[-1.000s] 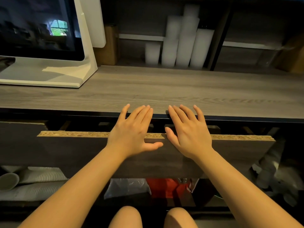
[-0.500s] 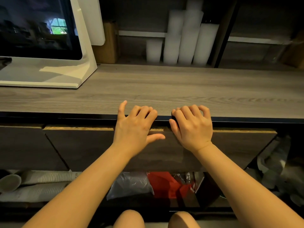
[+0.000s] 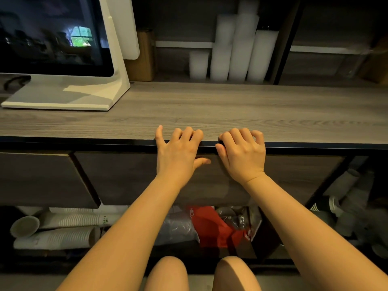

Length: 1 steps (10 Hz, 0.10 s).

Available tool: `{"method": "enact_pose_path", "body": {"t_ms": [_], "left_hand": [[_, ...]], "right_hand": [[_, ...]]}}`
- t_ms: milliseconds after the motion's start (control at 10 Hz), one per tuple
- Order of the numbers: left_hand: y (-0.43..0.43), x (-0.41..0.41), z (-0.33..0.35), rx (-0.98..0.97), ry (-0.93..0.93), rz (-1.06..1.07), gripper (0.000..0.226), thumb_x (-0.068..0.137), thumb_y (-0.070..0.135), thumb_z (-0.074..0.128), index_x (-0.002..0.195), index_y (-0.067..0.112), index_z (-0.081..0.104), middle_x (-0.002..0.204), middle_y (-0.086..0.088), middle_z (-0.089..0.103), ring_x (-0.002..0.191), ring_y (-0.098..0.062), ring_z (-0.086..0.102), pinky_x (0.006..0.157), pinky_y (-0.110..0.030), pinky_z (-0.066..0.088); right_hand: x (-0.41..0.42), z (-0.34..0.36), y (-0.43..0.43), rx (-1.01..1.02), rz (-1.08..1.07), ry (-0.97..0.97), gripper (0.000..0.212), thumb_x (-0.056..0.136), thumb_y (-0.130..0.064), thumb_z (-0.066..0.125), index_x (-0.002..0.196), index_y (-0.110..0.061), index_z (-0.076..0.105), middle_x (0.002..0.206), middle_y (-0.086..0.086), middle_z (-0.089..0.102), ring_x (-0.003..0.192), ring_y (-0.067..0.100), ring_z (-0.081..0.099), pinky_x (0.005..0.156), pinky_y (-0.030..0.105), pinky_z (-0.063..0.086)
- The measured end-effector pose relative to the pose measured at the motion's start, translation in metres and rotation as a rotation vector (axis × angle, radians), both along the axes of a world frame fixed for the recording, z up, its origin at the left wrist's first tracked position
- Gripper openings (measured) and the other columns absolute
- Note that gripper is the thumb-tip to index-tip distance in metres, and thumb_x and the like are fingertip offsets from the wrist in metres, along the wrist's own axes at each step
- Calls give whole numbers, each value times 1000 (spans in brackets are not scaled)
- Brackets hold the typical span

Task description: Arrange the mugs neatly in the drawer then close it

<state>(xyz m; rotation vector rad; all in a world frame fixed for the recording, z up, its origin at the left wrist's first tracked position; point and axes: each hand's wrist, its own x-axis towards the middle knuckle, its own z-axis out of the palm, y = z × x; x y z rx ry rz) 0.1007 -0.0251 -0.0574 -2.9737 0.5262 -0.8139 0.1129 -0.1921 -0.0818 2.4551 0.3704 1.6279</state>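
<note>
The dark wood drawer front (image 3: 126, 175) sits flush under the counter's edge, level with the drawer front beside it (image 3: 35, 179). No mugs show; the drawer's inside is hidden. My left hand (image 3: 178, 152) lies flat on the drawer's upper middle, knuckles bent at the counter edge, thumb and little finger spread. Just to its right, my right hand (image 3: 243, 156) presses on the same front with its fingers curled in. Neither hand holds anything.
The grey wood counter (image 3: 210, 108) carries a white screen on a stand (image 3: 52, 34) at the left and stacks of white cups (image 3: 237, 51) at the back. Below the drawers lie paper cup sleeves (image 3: 63, 227), a red bag (image 3: 218, 225) and more cups (image 3: 346, 198).
The drawer was pulled out with its raw top edge showing; both hands have pushed it in until it is flush. My fingers have gone from stretched out to curled.
</note>
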Motion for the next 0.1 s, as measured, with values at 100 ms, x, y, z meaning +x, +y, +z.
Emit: {"method": "enact_pose_path", "body": {"t_ms": [100], "left_hand": [[-6,-1,18,22,179,-4,55,77,55,61,116,20,43,118,0,50,116,-23,47,111,-56,14]], "right_hand": [[-6,5,3,19,73,176,31,92,-32,41,80,-12,61,76,6,62,70,29,57,65,38,37]]}}
